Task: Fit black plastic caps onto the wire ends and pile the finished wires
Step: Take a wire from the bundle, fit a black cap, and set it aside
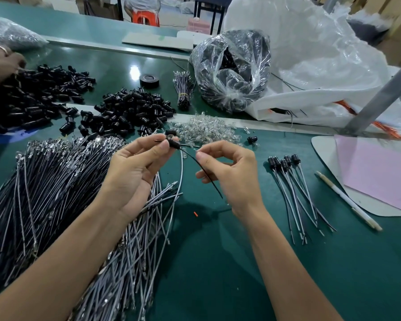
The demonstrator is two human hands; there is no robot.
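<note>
Small black plastic cap pinched in my left hand, thin black wire running from it down-right, pinched by my right hand. Loose black caps heaped at back of counter. Finished capped wires fanned on right, caps at far end. Uncapped wires piled on left.

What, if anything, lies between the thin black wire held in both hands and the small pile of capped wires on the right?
Nothing visible: only bare green table surface separates the thin black wire from the pile of capped wires.
</note>
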